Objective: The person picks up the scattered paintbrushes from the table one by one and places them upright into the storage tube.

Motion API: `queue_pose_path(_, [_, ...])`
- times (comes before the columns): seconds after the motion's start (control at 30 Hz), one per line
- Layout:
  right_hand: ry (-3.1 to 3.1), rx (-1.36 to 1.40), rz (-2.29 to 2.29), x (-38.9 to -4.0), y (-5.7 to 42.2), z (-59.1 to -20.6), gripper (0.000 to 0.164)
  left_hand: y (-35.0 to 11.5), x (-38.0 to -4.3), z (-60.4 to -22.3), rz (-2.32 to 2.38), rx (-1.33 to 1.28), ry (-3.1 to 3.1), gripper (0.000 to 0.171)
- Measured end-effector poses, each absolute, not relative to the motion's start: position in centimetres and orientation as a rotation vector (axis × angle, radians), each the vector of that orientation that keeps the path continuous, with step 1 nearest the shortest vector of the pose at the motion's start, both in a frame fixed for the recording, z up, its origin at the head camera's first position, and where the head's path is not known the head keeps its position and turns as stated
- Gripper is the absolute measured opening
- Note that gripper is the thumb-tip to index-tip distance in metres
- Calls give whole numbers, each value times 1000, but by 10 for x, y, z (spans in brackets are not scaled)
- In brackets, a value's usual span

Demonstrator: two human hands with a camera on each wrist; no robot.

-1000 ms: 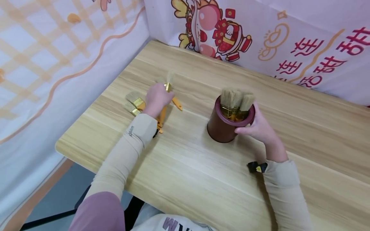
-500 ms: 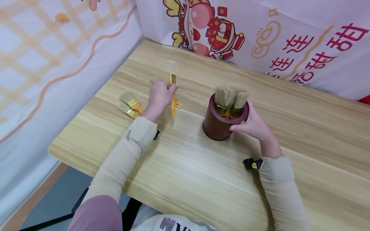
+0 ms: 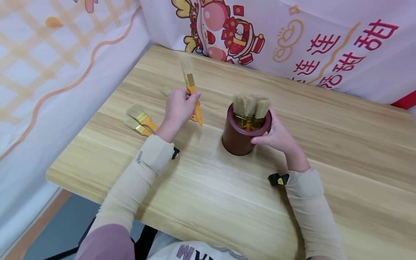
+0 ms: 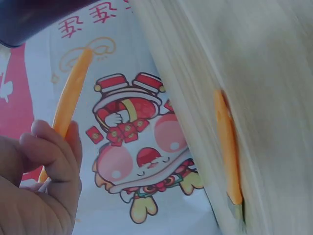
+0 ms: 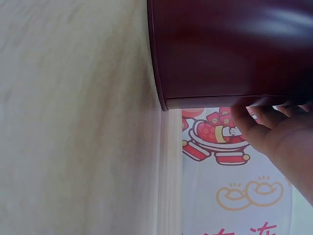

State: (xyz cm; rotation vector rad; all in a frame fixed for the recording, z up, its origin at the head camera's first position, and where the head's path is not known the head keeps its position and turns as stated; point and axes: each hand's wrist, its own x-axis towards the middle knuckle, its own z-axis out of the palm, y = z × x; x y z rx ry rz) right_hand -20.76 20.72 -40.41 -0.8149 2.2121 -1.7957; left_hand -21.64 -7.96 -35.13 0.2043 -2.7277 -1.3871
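A flat paintbrush [image 3: 189, 80] with an orange handle is pinched in my left hand [image 3: 178, 108], bristles up, handle end pointing down over the table. The left wrist view shows its handle [image 4: 73, 95] rising out of the curled fingers. To the right stands a brown round pot [image 3: 236, 140], upright on the table, with several paintbrushes [image 3: 247, 106] in it, bristles up. My right hand [image 3: 277, 135] grips the pot's right side, thumb in front near the rim and fingers behind. Another brush [image 4: 228, 152] lies on the table, partly hidden behind my left hand in the head view.
Two more paintbrushes lie side by side left of my left forearm, the upper brush [image 3: 142, 117] and the lower brush [image 3: 139, 129]. The wooden table [image 3: 208, 202] meets a printed cloth [image 3: 266, 32] at the back and another cloth [image 3: 65, 79] on the left.
My left hand has lifted the paintbrush up from the group of brushes on the table, and its bristles now point upward. My right hand stays on the pot; the head view has shifted slightly.
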Motion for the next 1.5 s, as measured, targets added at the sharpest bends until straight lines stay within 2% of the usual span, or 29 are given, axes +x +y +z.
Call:
queue_pose_path(0.23, [2148,-749,-1825,-208,205,-409,113,-71,-205,-344,-1137,-32,-2565,31])
queue_pose_path(0.9, [2150,-764,-1846,-211,211,-401,115,-29,-189,-305,-1349,-507,-2177,22])
queue_pose_path(1.17, [2141,-774,-1847,-211,212,-402,117,-14,-188,-300,-1374,-646,-2088,20])
queue_pose_path(1.5, [2156,-770,-1822,-212,212,-401,116,2,-182,-309,-1278,-698,-2149,20])
